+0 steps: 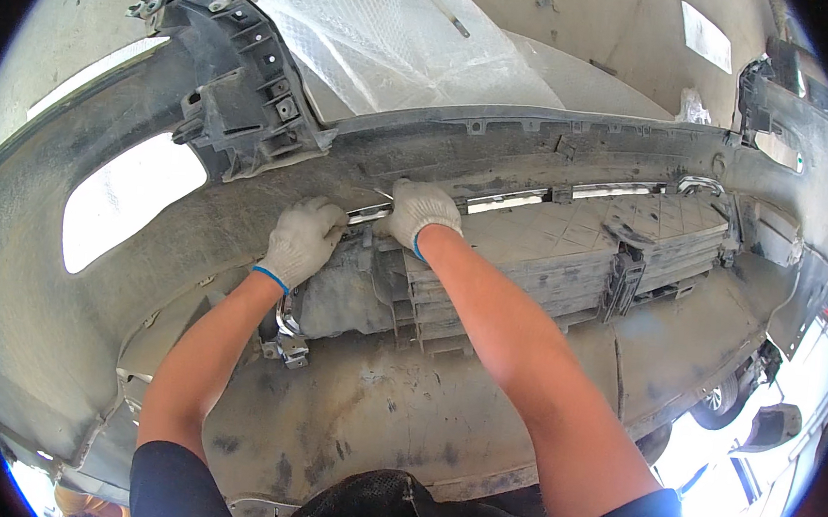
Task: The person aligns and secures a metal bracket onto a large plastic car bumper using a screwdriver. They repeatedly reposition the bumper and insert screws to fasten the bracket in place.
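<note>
Both of my hands wear white knit gloves with blue cuffs and work at the inner side of a dusty dark car bumper cover [479,414]. My left hand [303,240] is closed, its fingertips at the left end of a narrow shiny strip [370,214] that shows between the hands. Just right of it, my right hand [424,213] is curled closed over the same line. A thin pale piece juts from its left side; its kind is too small to tell. Beneath the right forearm sits a black slatted grille shutter [571,242]. The gloves hide what the fingers grip.
A black ribbed plastic bracket [243,85] stands up at the far left, beside a bright opening in the cover. Clear bubble wrap [373,32] lies on the floor behind. A metal clip-like part [288,346] hangs below my left hand. A car wheel [717,394] shows at right.
</note>
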{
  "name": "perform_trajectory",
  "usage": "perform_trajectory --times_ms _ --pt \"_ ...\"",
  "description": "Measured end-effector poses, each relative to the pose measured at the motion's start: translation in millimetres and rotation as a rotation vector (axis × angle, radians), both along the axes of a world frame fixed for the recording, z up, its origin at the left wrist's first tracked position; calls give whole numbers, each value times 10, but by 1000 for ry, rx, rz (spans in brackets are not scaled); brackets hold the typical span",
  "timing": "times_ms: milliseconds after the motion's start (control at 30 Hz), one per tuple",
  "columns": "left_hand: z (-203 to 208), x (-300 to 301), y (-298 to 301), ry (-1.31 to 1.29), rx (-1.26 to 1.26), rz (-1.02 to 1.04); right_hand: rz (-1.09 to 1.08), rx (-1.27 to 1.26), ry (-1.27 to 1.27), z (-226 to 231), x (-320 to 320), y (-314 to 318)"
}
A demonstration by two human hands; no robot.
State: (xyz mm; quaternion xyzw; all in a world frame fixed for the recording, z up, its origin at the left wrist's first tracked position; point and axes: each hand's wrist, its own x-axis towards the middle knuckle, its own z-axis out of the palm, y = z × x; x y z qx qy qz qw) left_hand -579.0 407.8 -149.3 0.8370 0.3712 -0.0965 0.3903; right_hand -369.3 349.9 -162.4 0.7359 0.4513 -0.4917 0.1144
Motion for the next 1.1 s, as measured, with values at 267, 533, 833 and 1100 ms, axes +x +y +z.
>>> perform_trajectory --times_ms 267,533,833,1100 --pt "-20 149 117 98 -133 -33 14 6 -4 6 -3 -4" --pt "-29 148 -92 -16 158 -123 -2 -15 -1 -4 -19 -12" --pt "139 258 -41 227 147 -202 -27 -38 -1 69 3 44" --pt "282 365 230 347 134 -622 -73 -5 27 28 14 -16"
